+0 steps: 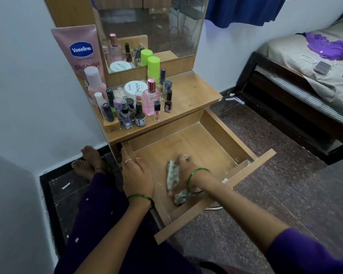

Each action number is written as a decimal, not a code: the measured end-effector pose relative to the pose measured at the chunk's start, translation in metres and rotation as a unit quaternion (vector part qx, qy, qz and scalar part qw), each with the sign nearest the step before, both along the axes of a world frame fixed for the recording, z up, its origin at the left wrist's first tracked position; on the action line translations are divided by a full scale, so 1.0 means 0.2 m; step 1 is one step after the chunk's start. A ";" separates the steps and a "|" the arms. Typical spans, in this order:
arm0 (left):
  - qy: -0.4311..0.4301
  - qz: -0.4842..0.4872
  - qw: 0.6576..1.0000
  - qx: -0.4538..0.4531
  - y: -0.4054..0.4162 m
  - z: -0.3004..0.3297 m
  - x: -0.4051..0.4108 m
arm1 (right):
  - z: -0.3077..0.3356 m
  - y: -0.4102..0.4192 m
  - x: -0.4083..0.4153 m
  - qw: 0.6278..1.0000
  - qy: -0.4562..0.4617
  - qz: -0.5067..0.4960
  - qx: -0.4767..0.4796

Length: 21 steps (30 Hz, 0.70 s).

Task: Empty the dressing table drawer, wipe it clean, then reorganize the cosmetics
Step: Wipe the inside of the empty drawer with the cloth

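We see the wooden drawer [222,133] pulled far out of the dressing table [188,89], its front panel jutting over the dark speckled floor [265,194] toward us. The left hand [137,173] rests on the drawer's left wall, fingers laid straight along the edge. The right hand [188,167] is down inside, pressing a crumpled patterned cloth [172,173] against the drawer bottom near the front left corner; its fingers are bent over the cloth, though we cannot tell how tightly. The rest of the drawer bottom lies bare toward the back and right wall. The cosmetics [135,103] stand crowded on the left half of the tabletop, some close to its front edge, with bare wood to their right. A bed [309,80] stands well apart on the right, open floor between.
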<state>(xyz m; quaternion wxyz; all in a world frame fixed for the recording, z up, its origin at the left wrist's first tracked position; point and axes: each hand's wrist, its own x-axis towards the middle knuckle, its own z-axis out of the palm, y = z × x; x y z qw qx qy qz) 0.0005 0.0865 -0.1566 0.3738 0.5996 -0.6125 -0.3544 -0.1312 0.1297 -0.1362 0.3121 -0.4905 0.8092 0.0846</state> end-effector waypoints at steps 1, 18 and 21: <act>-0.002 0.000 1.000 0.002 0.00 0.00 0.00 | 0.01 0.00 0.08 1.000 -0.018 0.002 0.001; -0.004 -0.002 1.000 -0.005 0.02 0.00 0.00 | 0.06 0.04 -0.51 0.989 0.059 -0.137 -0.018; -0.002 0.001 1.000 -0.004 0.02 0.00 -0.01 | 0.05 -0.01 -0.53 0.989 0.048 -0.139 -0.019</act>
